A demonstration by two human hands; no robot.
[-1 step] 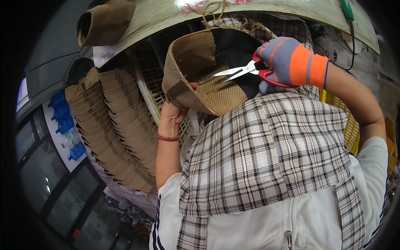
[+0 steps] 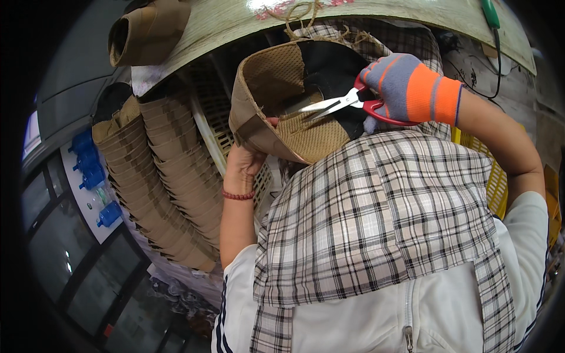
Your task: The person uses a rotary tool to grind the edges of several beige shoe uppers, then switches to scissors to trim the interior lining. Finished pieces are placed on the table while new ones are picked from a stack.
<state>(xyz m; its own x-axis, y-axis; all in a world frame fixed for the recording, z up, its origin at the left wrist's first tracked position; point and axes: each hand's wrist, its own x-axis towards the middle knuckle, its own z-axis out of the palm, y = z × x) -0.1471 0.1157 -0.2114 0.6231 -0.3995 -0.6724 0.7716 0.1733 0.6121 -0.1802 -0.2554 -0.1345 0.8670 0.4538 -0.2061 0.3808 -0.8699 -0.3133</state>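
Tan mesh shoe upper [image 2: 276, 112], one piece, black lining showing inside; held up at about twelve o'clock of the view, above the plaid apron [image 2: 376, 235], tilted so its open side faces the person, apparently to expose the inner seam to the blades.

Left hand [image 2: 244, 165], bare, with a red bead bracelet [image 2: 237, 195] on the wrist: closed around the lower edge of the upper at nine o'clock from the scissors, thumb tip pressed on the mesh inside, seemingly to keep the piece taut and steady.

Right hand [image 2: 406, 88], in a grey and orange knit glove: fingers curled through the red handles of the scissors [image 2: 341, 105], entering from two o'clock.

Scissors: steel blades slightly parted, tips lying on the inner mesh panel near the thumb, likely placed for trimming a thread or edge; the exact thing being cut is too small to tell.

Stacked tan uppers [image 2: 170, 176]: long nested row at eight to nine o'clock, leaning in a curve, kept within reach of the left side.

Rolled tan upper [image 2: 147, 32]: lying at eleven o'clock on the woven table edge [image 2: 376, 17].

White slatted crate [image 2: 215, 126]: behind the held piece, between it and the stack.

Yellow crate [image 2: 497, 188]: at three o'clock, partly hidden by the right arm.

Blue water bottles [image 2: 94, 176]: at nine o'clock, well apart, on the floor.
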